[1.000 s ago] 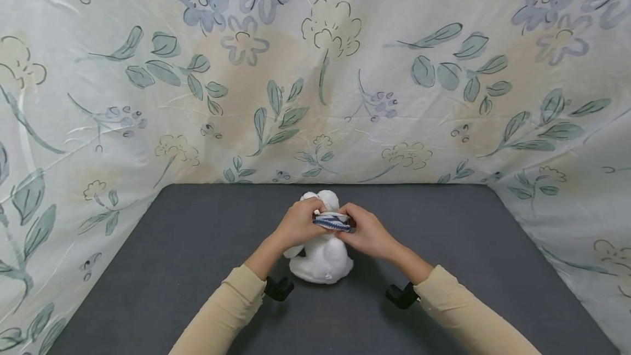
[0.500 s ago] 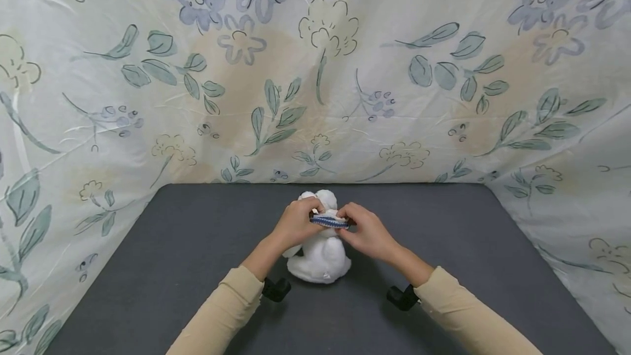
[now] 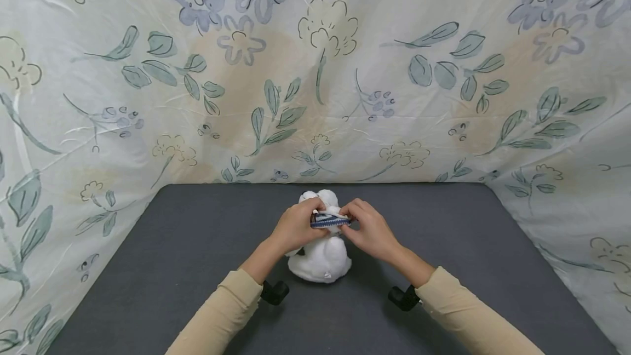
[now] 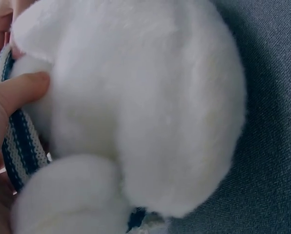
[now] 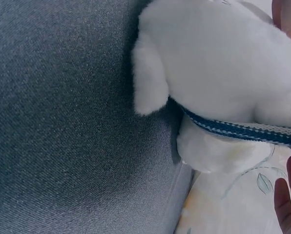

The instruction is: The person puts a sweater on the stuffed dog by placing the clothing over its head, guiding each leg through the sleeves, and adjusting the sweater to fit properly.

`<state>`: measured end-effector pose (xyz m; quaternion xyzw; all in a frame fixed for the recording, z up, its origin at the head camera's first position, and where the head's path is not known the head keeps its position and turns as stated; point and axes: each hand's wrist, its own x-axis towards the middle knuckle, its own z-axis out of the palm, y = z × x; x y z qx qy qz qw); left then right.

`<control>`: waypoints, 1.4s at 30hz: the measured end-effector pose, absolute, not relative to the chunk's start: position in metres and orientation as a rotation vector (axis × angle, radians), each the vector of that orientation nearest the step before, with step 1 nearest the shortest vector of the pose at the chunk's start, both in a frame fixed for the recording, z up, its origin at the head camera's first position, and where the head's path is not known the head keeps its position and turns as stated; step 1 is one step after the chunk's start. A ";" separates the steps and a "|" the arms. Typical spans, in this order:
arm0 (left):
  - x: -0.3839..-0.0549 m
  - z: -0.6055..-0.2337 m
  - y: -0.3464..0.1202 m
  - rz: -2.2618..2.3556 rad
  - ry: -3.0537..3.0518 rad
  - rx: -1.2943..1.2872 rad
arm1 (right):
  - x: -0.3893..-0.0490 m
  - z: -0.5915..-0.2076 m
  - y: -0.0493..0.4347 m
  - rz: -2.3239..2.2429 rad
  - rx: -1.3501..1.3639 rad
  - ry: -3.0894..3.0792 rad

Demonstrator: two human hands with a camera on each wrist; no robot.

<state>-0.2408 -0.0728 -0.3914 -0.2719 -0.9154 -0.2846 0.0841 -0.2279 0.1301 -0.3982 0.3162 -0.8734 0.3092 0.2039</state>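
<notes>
Head view: the white toy [image 3: 322, 262] sits just below the centre of the frame on the worktop [image 3: 197, 267], with a blue-and-white band [image 3: 329, 223] across its upper part. The left hand [image 3: 294, 226] curls fingers and thumb round the band's left side; the right hand [image 3: 370, 230] seems to pinch its right side, though the right wrist view crops the contact. Best to hold both sides level, knit flat and untwisted, pulling gently so the plush won't tip.

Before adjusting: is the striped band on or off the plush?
On: the right wrist view shows the striped band running between two white sections of the plush. Fastening: cannot tell.
</notes>
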 end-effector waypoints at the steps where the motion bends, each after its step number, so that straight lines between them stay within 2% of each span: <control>1: -0.241 -0.392 -0.072 -0.846 -2.729 -0.790 | -0.228 -0.398 0.130 0.857 0.879 -2.435; 16: -0.239 -0.396 -0.070 -0.854 -2.699 -0.618 | -0.220 -0.402 0.128 0.842 0.904 -2.470; 24: -0.240 -0.398 -0.071 -0.936 -2.696 -0.663 | -0.225 -0.395 0.130 0.955 0.743 -2.558; 42: -0.236 -0.396 -0.069 -0.917 -2.662 -0.743 | -0.235 -0.386 0.124 1.117 0.775 -2.804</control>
